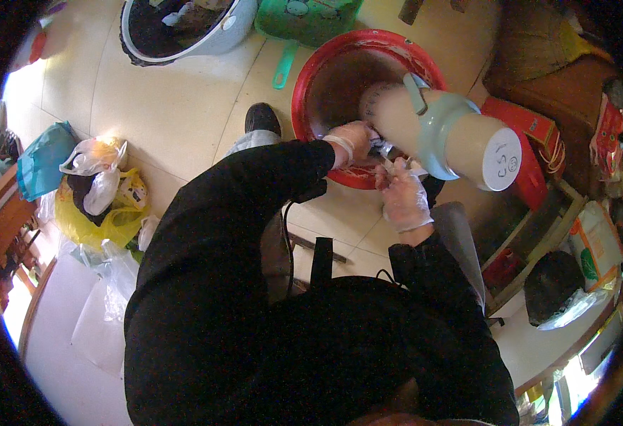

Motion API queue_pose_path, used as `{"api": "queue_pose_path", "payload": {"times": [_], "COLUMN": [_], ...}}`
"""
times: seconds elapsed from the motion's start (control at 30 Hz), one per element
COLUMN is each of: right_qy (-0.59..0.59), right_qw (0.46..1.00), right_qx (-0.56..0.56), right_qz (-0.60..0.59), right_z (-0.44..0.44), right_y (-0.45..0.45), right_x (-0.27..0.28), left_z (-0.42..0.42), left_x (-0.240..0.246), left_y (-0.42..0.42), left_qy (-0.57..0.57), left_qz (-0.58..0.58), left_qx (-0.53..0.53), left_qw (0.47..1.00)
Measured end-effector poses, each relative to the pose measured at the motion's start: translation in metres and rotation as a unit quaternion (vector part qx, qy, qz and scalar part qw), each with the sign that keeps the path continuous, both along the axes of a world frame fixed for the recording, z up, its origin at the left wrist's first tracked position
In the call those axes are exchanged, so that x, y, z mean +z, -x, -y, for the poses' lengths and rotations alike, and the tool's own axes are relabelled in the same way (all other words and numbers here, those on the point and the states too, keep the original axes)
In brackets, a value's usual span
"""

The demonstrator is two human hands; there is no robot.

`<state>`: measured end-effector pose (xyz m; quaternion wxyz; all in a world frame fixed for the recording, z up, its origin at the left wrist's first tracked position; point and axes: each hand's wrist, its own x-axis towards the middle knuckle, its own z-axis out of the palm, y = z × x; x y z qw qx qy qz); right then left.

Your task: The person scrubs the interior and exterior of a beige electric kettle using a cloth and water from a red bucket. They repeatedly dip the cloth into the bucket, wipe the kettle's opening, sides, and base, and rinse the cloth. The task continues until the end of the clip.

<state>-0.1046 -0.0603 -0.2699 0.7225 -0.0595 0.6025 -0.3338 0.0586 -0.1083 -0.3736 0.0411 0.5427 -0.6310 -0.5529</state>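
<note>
Both hands wear thin clear plastic gloves and meet at the near rim of a red basin (306,80). My left hand (351,139) reaches in from the left, its fingers closed around a small shiny object (385,148) that is partly hidden. From below right my right hand (404,194) pinches a thin pale piece (389,160) close to that object; its exact kind is unclear. Across the basin's right side slants a large beige bottle (396,109) with a pale-blue collar and handle (439,136). Its round white end bears writing and faces right. The basin's bottom is partly hidden.
A bin (242,32) with a black liner stands at the back. Beside it lies a green dustpan (311,21). Plastic bags (98,213) are piled on the left. A red box (524,125) and a wooden cabinet frame (535,239) stand at the right. My shoe (262,118) is left of the basin.
</note>
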Motion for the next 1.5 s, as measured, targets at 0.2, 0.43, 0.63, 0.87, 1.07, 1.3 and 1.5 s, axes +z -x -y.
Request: {"api": "queue_pose_path", "payload": {"times": [0.2,0.43,0.63,0.87,1.07,1.3,1.5], "right_qy": [0.008,0.011,-0.019,-0.021,-0.004,-0.008,-0.019], "right_qw": [1.0,0.999,1.0,1.0,1.0,1.0,1.0], "right_qx": [0.016,0.032,-0.004,0.003,0.003,0.004,0.009], "right_qz": [0.005,-0.02,-0.009,-0.004,-0.004,0.009,0.002], "right_z": [0.004,0.005,-0.001,-0.001,-0.001,0.001,0.006], "right_y": [-0.009,-0.011,-0.005,-0.002,-0.003,-0.004,-0.007], "right_x": [0.012,0.013,0.003,0.003,0.003,0.008,0.014], "left_z": [0.003,-0.011,0.007,0.004,0.014,-0.007,-0.015], "left_x": [-0.011,-0.006,0.028,0.026,0.017,0.029,0.031], "left_y": [-0.013,-0.008,-0.021,-0.023,-0.014,-0.029,-0.031], "left_qy": [-0.172,0.069,0.11,0.019,-0.137,-0.128,0.01], "left_qz": [0.016,-0.114,0.086,-0.042,-0.069,-0.063,-0.071], "left_qx": [0.196,-0.002,-0.227,-0.18,-0.154,-0.233,-0.224], "left_qw": [0.965,0.991,0.964,0.983,0.976,0.962,0.972]}}
